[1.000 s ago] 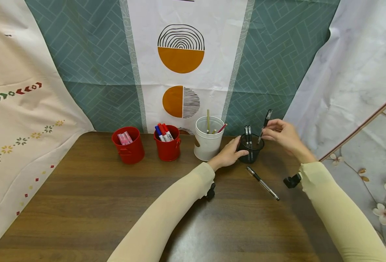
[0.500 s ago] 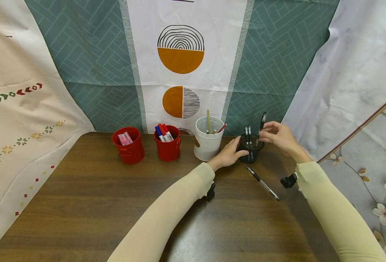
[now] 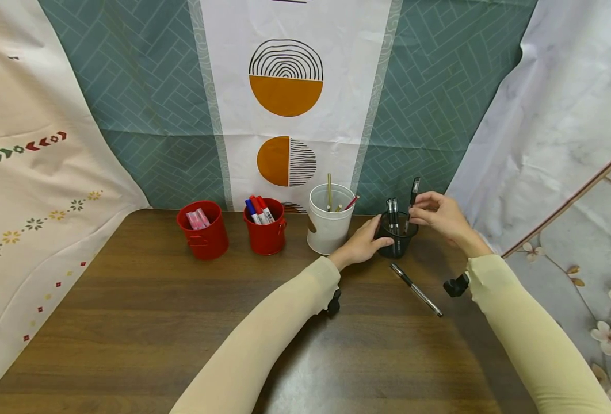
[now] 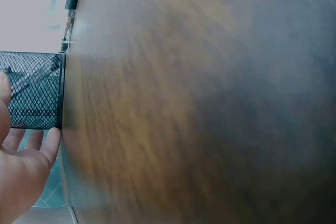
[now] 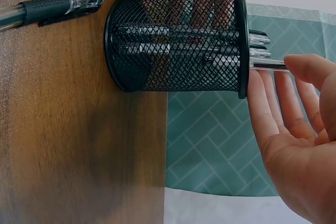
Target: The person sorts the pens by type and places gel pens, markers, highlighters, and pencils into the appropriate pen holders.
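A black mesh pen cup [image 3: 403, 246] stands upright at the back right of the table. My left hand [image 3: 362, 242] grips its left side, thumb across the front and fingers behind. Between the thumb and fingers of my right hand [image 3: 444, 219] is a black gel pen [image 3: 415, 191], cap up, its lower end inside the cup's rim. Two similar pens [image 5: 157, 49] stand in the cup, seen through the mesh in the right wrist view. Another black pen [image 3: 417, 291] lies on the table in front of the cup.
Left of the cup stands a white bucket [image 3: 318, 236] with pencils. Farther left are a red bucket [image 3: 266, 238] of red and blue markers and another red bucket [image 3: 209, 241] with pink items. Patterned cloth [image 3: 430, 86] hangs behind the wooden table [image 3: 155, 322].
My right hand has shifted left and slightly down, bringing the pen more upright with its tip still inside the cup. The left hand and cup stay in place.
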`<state>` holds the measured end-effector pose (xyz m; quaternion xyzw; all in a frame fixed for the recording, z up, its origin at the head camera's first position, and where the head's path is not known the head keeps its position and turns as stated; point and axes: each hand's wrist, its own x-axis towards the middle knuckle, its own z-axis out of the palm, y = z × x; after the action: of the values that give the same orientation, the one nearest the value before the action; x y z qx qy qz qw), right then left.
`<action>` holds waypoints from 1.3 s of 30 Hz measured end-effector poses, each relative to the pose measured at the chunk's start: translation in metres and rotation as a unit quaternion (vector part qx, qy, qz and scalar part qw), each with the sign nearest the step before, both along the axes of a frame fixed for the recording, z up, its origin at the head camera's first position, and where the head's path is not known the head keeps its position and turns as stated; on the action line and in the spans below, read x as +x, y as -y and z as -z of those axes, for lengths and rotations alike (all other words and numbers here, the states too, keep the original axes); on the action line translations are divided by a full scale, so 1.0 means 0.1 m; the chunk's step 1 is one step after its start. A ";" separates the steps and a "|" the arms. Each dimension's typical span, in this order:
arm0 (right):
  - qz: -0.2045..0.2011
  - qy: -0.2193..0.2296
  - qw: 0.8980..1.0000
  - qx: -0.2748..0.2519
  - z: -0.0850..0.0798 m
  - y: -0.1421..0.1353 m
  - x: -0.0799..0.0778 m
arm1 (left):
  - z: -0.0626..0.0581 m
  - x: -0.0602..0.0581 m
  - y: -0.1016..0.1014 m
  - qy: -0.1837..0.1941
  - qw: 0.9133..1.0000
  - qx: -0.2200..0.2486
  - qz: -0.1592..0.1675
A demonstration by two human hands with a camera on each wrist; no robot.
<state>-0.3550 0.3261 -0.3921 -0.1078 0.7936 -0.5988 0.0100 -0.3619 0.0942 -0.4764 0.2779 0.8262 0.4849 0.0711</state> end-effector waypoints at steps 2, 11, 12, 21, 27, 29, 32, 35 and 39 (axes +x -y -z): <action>0.000 -0.003 1.000 0.004 0.00 0.00 0.00 | 0.00 0.00 0.00 0.000 1.000 -0.002 -0.001; -0.008 -0.024 1.000 -0.001 0.02 -0.01 0.00 | 0.00 0.00 0.01 -0.003 1.000 -0.009 -0.003; -0.009 -0.026 1.000 -0.001 0.03 -0.02 0.01 | 0.00 0.00 0.01 -0.003 1.000 -0.009 -0.004; -0.001 -0.034 0.999 0.030 -0.09 -0.13 0.13 | -0.01 0.03 0.03 0.000 1.000 -0.014 -0.008; -0.006 -0.068 0.990 0.124 -0.18 -0.17 0.27 | -0.02 0.03 0.03 0.006 1.000 -0.017 -0.005; -0.012 -0.084 0.985 0.151 -0.19 -0.18 0.32 | -0.02 0.03 0.03 0.006 1.000 -0.020 -0.006; -0.021 -0.106 0.977 0.185 -0.17 -0.20 0.40 | -0.02 0.03 0.03 0.004 1.000 -0.021 -0.007; -0.021 -0.124 0.967 0.221 -0.14 -0.20 0.47 | -0.02 0.03 0.03 0.002 1.000 -0.021 -0.005; -0.016 -0.141 0.952 0.271 -0.13 -0.21 0.57 | -0.02 0.03 0.03 0.003 1.000 -0.020 -0.006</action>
<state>-0.2981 0.3470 -0.3795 -0.1972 0.9174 -0.3398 -0.0632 -0.3590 0.0907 -0.4741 0.2706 0.8371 0.4694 0.0761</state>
